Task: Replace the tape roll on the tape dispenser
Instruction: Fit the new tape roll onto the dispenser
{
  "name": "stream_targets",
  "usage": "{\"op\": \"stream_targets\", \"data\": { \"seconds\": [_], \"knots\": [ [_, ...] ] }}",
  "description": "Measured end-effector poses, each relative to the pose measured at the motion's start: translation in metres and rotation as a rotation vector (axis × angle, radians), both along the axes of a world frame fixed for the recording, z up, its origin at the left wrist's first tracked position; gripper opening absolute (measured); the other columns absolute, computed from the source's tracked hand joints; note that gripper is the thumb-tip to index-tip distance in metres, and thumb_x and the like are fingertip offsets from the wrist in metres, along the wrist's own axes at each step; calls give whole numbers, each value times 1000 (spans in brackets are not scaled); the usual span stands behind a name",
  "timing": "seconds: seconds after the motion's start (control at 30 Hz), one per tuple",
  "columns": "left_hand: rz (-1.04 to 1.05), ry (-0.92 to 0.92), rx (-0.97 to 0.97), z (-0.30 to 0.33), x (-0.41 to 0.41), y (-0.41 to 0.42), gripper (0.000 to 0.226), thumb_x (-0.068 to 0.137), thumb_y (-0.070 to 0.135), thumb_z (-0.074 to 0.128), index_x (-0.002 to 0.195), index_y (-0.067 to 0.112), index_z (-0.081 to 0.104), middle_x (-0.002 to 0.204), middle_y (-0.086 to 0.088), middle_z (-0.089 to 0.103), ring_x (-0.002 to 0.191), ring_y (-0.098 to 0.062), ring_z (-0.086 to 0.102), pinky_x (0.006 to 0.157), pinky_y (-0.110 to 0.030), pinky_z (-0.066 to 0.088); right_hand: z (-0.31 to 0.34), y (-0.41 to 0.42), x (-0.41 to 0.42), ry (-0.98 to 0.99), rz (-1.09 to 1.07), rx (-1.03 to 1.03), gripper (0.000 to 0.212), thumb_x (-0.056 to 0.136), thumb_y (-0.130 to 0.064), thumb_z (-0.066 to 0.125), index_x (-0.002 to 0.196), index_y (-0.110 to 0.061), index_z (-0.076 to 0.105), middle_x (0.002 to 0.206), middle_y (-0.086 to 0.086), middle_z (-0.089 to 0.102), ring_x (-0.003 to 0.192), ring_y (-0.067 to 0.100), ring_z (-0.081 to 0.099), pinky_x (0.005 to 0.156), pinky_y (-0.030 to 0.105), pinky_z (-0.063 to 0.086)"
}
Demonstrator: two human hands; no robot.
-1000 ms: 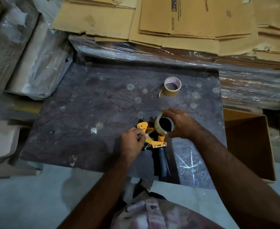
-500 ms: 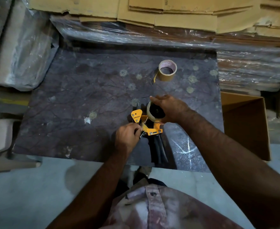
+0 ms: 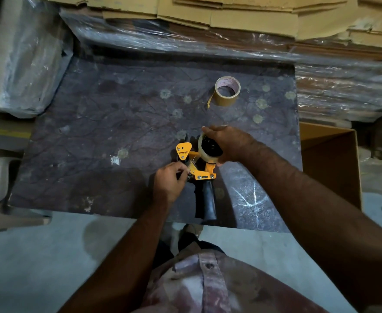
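A yellow metal tape dispenser with a black handle [image 3: 202, 175] is shown lying on a dark, stained stone slab [image 3: 117, 123], its handle directed towards the slab's near edge. A pale, translucent tape roll [image 3: 202, 148] is seated at the head of the dispenser and is gripped by the right hand [image 3: 227, 143], whose fingers are curled over the roll's top edge while the thumb is pressed against its lower side. The left hand [image 3: 168, 180] is closed at the left side of the yellow frame, with the fingertips pinched on a small part just below the triangular yellow plate [image 3: 183, 150]; what exactly is pinched cannot be told. A second, brown tape roll with a white core [image 3: 227, 91] is set flat on the slab, well apart from the dispenser on the far side, with a short loose tail hanging at its left. An open brown cardboard box [image 3: 329, 163] is seen beside the slab's right edge, and flattened cardboard sheets [image 3: 253, 16] are stacked beyond its far edge.
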State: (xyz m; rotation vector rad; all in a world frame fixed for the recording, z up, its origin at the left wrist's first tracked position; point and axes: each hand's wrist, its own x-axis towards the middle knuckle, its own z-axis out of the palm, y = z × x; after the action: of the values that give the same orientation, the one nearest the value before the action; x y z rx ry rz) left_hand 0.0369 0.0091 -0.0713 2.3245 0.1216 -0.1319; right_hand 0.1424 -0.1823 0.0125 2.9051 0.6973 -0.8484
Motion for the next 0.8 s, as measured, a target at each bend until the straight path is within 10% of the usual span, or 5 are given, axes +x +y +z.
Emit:
{"op": "stream_targets", "data": {
  "seconds": [0.2,0.3,0.43,0.8],
  "knots": [
    [140,-105,-62,0,-3,23,32,86,55,71,87,22,70,75,7,65,64,-8,64,59,-35,58,-3,-15,5,46,-49,110,120,68,-29,90,160,-23,14,166,4,28,145,30,37,113,44,42],
    [14,-231,23,13,19,18,38,90,55,64,102,19,70,95,1,67,87,-16,65,75,-39,56,-4,-20,10,43,-68,147,120,65,-32,91,160,-21,18,164,5,32,144,29,39,114,41,40],
    [-303,55,175,32,62,-13,65,90,41,66,150,23,47,144,-8,60,138,-27,50,113,-51,38,-11,-13,7,35,-141,180,120,66,-36,91,160,-18,18,163,8,34,145,29,38,113,42,41],
    [-384,202,243,48,90,-19,71,93,30,69,154,38,34,130,-11,69,123,-30,61,104,-47,51,-26,-1,-9,-35,-327,218,121,69,-40,88,159,-11,13,157,14,37,135,39,47,106,47,47]
  ]
}}
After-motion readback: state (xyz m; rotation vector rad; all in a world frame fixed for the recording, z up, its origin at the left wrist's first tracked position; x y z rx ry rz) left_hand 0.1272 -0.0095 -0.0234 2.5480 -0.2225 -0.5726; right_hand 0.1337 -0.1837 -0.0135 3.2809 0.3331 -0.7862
